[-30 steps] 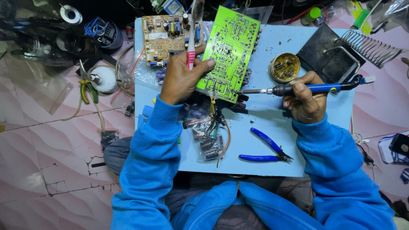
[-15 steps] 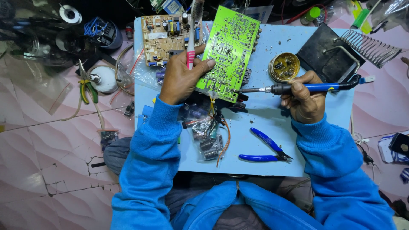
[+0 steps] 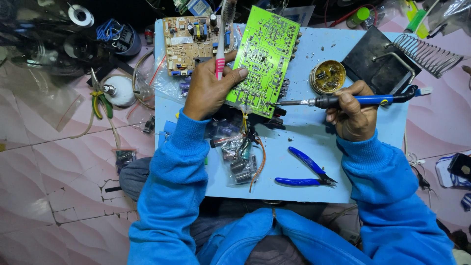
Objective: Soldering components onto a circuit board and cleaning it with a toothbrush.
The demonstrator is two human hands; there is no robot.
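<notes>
Green circuit board and toothbrush gripped in left hand, soldering iron clasped in right hand.

One head-worn camera looks steeply down, close above the blue work board.

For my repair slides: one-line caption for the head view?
Left hand steadies a green circuit board with a toothbrush; right hand holds a soldering iron.
</notes>
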